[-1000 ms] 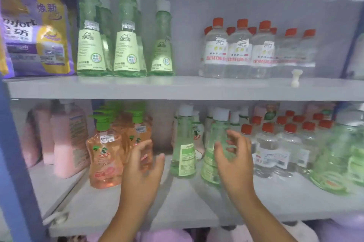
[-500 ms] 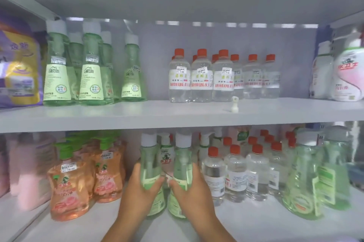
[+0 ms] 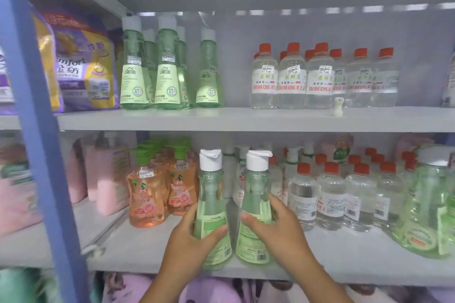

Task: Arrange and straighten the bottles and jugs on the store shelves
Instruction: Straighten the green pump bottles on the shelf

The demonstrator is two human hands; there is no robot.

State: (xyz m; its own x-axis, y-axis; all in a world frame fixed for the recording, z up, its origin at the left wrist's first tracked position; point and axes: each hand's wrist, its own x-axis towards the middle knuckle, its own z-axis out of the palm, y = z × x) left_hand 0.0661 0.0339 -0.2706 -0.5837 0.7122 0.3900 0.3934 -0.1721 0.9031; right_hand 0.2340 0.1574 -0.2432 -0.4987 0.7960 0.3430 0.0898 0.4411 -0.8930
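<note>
Two tall green bottles with white flip caps stand side by side at the front edge of the lower shelf (image 3: 138,251). My left hand (image 3: 189,241) grips the left green bottle (image 3: 211,204) around its lower body. My right hand (image 3: 278,226) grips the right green bottle (image 3: 256,196) the same way. Both bottles are upright, their back labels with barcodes facing me, a narrow gap between them.
Orange pump bottles (image 3: 145,196) stand left of my hands, clear red-capped bottles (image 3: 330,199) to the right, then large green jugs (image 3: 426,206). The upper shelf (image 3: 246,119) holds more green bottles (image 3: 133,68), clear bottles (image 3: 293,78), purple pouches (image 3: 83,63) and a small white piece (image 3: 337,106). A blue post (image 3: 41,130) rises at left.
My hands reached in and closed on the two green bottles, then drew them forward to the shelf's front edge. The camera view shifted left and nearer.
</note>
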